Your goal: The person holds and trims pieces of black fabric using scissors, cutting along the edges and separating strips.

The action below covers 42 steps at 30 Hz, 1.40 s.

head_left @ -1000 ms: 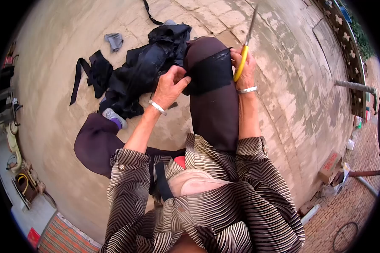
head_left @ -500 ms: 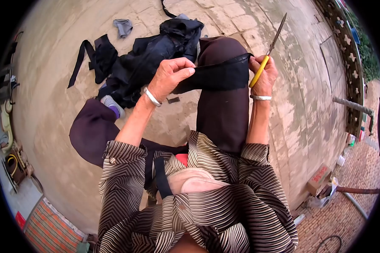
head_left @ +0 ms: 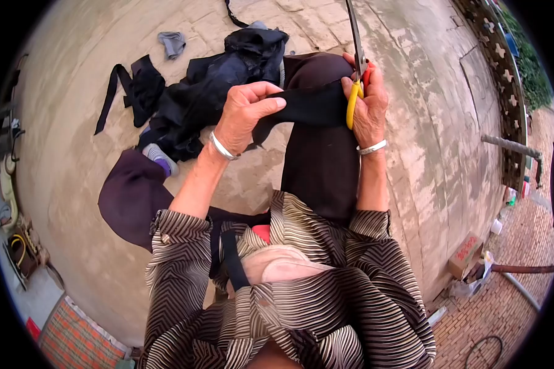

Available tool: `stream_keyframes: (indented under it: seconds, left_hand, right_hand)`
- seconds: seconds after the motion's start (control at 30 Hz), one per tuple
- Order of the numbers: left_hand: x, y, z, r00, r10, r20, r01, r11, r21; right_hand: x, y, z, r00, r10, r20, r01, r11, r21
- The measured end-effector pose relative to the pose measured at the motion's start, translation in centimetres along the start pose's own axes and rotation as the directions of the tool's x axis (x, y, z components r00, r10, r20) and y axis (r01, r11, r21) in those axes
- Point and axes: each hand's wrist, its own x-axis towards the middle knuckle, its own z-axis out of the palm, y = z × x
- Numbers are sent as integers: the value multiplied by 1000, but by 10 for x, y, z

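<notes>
My left hand (head_left: 245,114) pinches one end of a black cloth strip (head_left: 317,106) between thumb and fingers. The strip runs across my raised knee in dark trousers (head_left: 320,163) to my right hand (head_left: 370,109). That hand grips a pair of scissors (head_left: 353,106) with yellow and red handles, the blades pointing away from me. Close to the handles, the strip's right end meets my right fingers; its exact edge there is hidden. Past my left hand, a heap of black cloth (head_left: 197,92) lies on the ground.
Black cloth pieces (head_left: 144,89) and a small grey cloth (head_left: 172,44) lie on the paved ground at the upper left. A metal pipe (head_left: 508,145) juts in from the right. Lower right, a cardboard box (head_left: 465,255) stands by plastic bags on brick paving.
My right hand has shifted left and slightly up, and the scissors have swung more upright, showing a red handle part. The strip's right end has come closer to my left hand, which stays nearly still.
</notes>
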Motion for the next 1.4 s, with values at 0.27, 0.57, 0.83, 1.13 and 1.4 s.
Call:
stream_keyframes:
  seconds: [0.27, 0.57, 0.83, 1.13, 1.4]
  left_hand:
    - [2, -8, 18, 995, -54, -80, 47, 995, -86]
    - [16, -24, 21, 967, 56, -248, 19, 957, 290]
    - [-4, -7, -8, 998, -43, -47, 54, 963, 264]
    - [-44, 16, -32, 996, -47, -71, 62, 973, 223]
    - [-79, 44, -57, 989, -97, -111, 123, 957, 262]
  right_hand:
    - [1, 10, 2, 991, -125, -38, 123, 991, -47]
    - [-1, 2, 2, 991, -127, -38, 123, 987, -105]
    - [1, 6, 1, 998, -62, -22, 62, 998, 14]
    - [2, 12, 2, 997, -64, -43, 66, 995, 69]
    - [2, 17, 0, 1000, -26, -13, 27, 997, 65]
